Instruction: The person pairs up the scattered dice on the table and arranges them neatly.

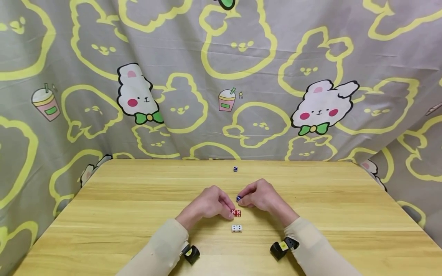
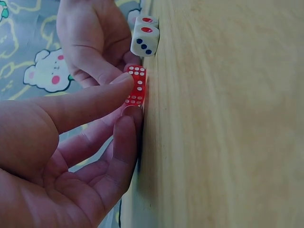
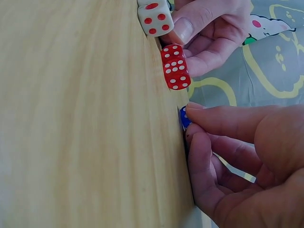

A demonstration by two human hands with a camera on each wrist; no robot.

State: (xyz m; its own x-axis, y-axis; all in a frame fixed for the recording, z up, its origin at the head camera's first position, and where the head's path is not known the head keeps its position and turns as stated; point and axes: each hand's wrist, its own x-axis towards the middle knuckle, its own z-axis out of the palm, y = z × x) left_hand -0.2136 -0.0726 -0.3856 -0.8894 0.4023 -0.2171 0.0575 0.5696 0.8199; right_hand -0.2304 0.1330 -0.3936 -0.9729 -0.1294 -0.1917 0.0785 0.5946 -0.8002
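Two red dice (image 1: 238, 213) with white pips sit side by side on the wooden table. My left hand (image 1: 212, 201) pinches the left one between thumb and a finger. Beyond them, my right hand (image 1: 261, 195) holds a blue die (image 1: 238, 199) between thumb and fingertip, low at the tabletop; the right wrist view shows only part of this blue die (image 3: 184, 117) past the fingers. Nearer to me stands a touching pair of white dice (image 1: 236, 229), in line with the red pair.
Another blue die (image 1: 235, 169) lies alone near the back edge of the wooden table (image 1: 138, 191). A grey curtain (image 1: 214, 50) with yellow and white cartoon figures hangs behind and at both sides. Black wrist cameras (image 1: 192, 254) are strapped over the beige sleeves (image 1: 159, 245).
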